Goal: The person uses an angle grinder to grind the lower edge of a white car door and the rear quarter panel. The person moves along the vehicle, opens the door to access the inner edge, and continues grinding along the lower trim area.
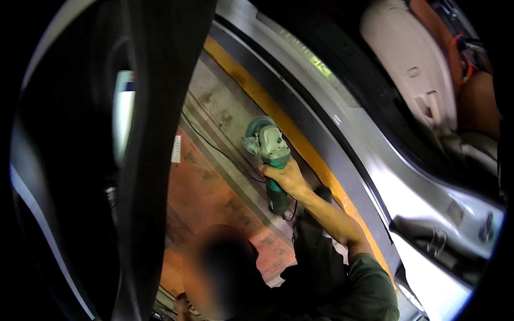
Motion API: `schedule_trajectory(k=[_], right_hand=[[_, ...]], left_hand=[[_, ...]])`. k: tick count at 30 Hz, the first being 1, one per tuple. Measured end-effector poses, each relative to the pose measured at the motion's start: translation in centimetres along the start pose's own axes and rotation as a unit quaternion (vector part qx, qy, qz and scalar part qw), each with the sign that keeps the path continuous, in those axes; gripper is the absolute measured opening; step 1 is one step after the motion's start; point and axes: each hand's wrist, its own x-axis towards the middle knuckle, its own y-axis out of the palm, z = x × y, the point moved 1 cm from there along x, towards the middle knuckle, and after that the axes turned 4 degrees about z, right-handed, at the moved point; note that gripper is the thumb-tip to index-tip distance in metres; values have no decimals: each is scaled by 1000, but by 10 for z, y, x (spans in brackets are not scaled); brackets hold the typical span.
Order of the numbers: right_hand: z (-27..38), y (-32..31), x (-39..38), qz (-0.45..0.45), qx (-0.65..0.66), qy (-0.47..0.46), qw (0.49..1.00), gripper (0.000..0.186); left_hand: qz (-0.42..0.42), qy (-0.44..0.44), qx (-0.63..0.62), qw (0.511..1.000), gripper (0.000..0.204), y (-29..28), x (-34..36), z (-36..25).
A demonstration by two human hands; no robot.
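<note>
Because the angle grinder [273, 142], beside the yellow floor stripe [243, 76], looks rigid and head-heavy, its green barrel [272, 185] suits the right hand's [286, 175] wrapped grip, while the left hand's [183, 306] state, at the lower edge, I cannot tell.

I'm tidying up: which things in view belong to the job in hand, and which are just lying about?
Seemingly in use:
green grinder, in the right hand;
dark cord beside it, connection unclear.

Seemingly just about:
small white strip left of the grinder;
beige seat inside the car.
</note>
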Motion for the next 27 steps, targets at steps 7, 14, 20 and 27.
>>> schedule_trajectory(k=[7,14,20,27], right_hand=[[-29,3,68,62,143,70,985,34],[-25,40,113,103,249,42,962,25],[-15,52,110,42,194,51,979,31],[-17,15,125,71,94,150,982,47]], left_hand=[[37,82,19,996,48,55,57,-58],[158,198,116,961,65,173,73,-252],[79,197,86,973,75,247,102,-270],[142,243,-59,958,67,301,153,-233]])
